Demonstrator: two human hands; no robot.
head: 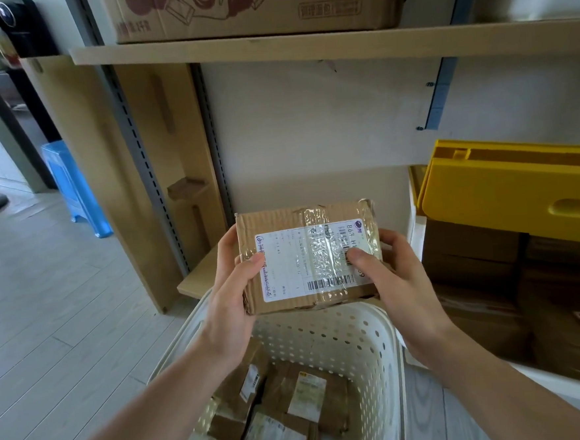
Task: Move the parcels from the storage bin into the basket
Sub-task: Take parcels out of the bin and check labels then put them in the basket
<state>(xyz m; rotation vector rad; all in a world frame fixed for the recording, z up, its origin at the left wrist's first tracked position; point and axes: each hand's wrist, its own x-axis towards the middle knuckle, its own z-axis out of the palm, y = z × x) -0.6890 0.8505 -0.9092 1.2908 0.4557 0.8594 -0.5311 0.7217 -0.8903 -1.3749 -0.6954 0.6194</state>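
Both hands, left hand (233,292) and right hand (392,281), clasp the box (305,256) above the basket (341,333). Its far rim sits at twelve o'clock; dropped early, the box might clip it. The bin (506,191) stands at three o'clock.

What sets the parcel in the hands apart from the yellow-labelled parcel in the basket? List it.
The held parcel is up above the basket, gripped by the left hand and right hand; the yellow-labelled parcel lies on the basket's floor among others. The held parcel's label is wide, white and under shiny tape; the other's is smaller and yellow-topped. Both are brown cardboard.
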